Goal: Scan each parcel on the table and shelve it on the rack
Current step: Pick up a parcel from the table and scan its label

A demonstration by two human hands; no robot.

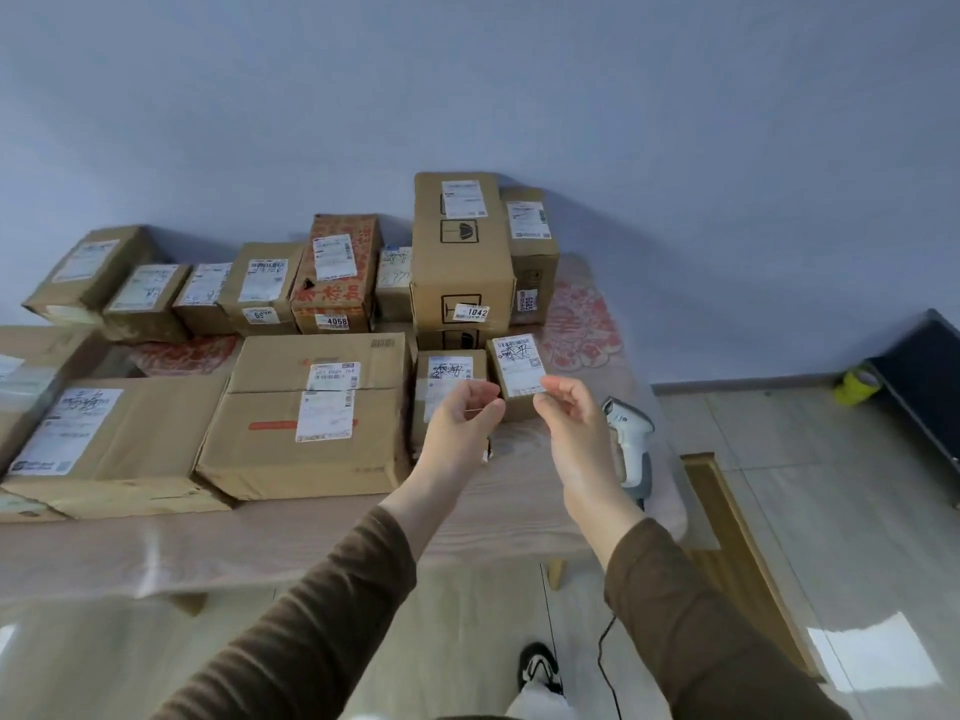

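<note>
Now between parcels | both hands [519, 407] raised mid-frame, fingers loosely curled, holding nothing | next: grab scanner [631, 439] right of centre, scan small parcel [517, 368]

Single head-worn wide-angle view, looking forward and down, close over the parcel-laden table [363, 532]

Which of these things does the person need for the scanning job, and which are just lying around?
For the job:
- parcels on the table, like the tall box marked 1042 and the small box near the hands
- white scanner on the table's right end
- table

Just lying about:
- yellow-green tape roll on the floor
- dark rack by the wall
</note>
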